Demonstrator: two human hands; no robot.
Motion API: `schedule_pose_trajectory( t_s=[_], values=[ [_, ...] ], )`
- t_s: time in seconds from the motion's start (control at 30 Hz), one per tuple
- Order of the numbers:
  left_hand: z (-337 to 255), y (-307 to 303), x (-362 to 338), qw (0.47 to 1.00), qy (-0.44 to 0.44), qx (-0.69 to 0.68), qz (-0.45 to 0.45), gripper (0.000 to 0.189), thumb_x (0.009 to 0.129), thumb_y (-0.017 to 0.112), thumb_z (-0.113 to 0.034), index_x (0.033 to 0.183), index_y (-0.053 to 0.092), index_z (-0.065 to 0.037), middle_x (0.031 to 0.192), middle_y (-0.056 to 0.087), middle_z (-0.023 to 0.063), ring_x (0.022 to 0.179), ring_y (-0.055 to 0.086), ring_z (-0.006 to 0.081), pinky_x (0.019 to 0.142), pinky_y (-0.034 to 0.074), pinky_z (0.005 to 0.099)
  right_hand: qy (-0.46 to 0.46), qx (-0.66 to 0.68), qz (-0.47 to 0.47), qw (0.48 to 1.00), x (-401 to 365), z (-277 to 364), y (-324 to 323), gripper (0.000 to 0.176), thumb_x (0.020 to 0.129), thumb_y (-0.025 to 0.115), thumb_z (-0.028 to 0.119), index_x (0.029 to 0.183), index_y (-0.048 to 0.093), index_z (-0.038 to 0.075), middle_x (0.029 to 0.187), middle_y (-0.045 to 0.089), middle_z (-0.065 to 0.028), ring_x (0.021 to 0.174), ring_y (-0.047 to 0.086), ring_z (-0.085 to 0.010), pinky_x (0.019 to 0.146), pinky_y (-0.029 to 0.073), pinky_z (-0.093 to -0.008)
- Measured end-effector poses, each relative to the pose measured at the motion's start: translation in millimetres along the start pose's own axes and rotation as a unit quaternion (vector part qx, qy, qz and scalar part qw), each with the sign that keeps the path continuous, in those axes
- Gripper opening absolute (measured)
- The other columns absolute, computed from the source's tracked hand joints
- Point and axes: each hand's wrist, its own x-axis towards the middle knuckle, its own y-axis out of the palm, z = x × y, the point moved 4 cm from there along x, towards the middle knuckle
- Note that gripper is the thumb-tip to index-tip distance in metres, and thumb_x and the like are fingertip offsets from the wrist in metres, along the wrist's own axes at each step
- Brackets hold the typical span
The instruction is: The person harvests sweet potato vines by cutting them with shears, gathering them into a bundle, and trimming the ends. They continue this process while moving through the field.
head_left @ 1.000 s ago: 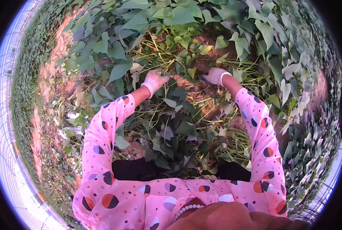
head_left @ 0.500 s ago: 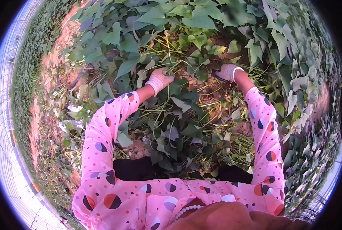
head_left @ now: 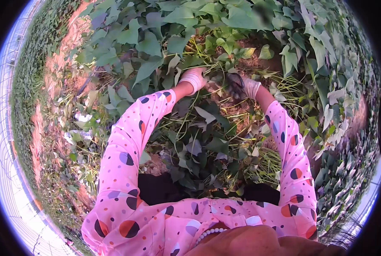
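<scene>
Both my hands wear light knitted gloves and reach into green leafy vines (head_left: pixel 194 111) in front of me. My left hand (head_left: pixel 194 79) is among the stems at the upper middle, its fingers closed; what they hold is hidden by leaves and stems. Just to its right, my right hand (head_left: pixel 243 86) shows a dark palm side, with its fingers curled round something dark and curved that I cannot make out. A narrow gap with thin stems and brown soil (head_left: pixel 237 109) separates the two hands.
Dense broad leaves (head_left: pixel 182 17) rise beyond my hands and along the right side. A strip of reddish soil (head_left: pixel 73 38) runs at the left, with white litter (head_left: pixel 83 117) among dry plants. My dark-clad knees (head_left: pixel 158 187) are below.
My left hand has moved right and slightly up. My right hand has moved left and turned, so the two hands are now closer together.
</scene>
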Motion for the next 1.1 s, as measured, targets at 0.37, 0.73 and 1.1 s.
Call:
schedule_pose_trajectory(
  t_s=[0.37,0.73,1.1],
  values=[
    [-24.2,12.9,27.9,0.998,-0.049,0.045,0.020,0.037,0.072,0.060,-0.018,0.106,0.063,-0.005,0.108,0.062,0.0205,0.100,0.060,0.0350,0.087,0.048,0.0403,-0.035,-0.015,-0.054,0.998,10.6,-5.9,18.0,0.034,0.087,0.050,0.048,0.093,0.058,0.015,0.067,0.058,-0.0027,0.052,0.052,-0.0165,0.043,0.038,-0.0312],
    [-17.5,0.7,-1.7,0.998,-0.002,0.031,-0.059,0.031,0.074,0.063,-0.025,0.098,0.065,-0.005,0.089,0.065,0.0202,0.083,0.062,0.0368,0.075,0.049,0.0405,-0.138,-0.775,-0.134,0.602,-11.1,-7.3,2.6,0.036,0.090,0.044,0.034,0.110,0.060,0.009,0.085,0.066,-0.0193,0.083,0.065,-0.0343,0.071,0.050,-0.0422],
    [-18.7,-113.2,-126.1,0.878,0.042,-0.395,-0.267,0.028,0.082,0.068,-0.015,0.102,0.063,0.003,0.090,0.067,0.0056,0.081,0.059,0.0131,0.080,0.046,0.0271,-0.100,-0.616,-0.227,0.748,-104.5,-1.4,-60.5,0.035,0.092,0.041,0.034,0.096,0.061,0.005,0.083,0.063,-0.0214,0.076,0.060,-0.0388,0.071,0.047,-0.0430]
  ],
)
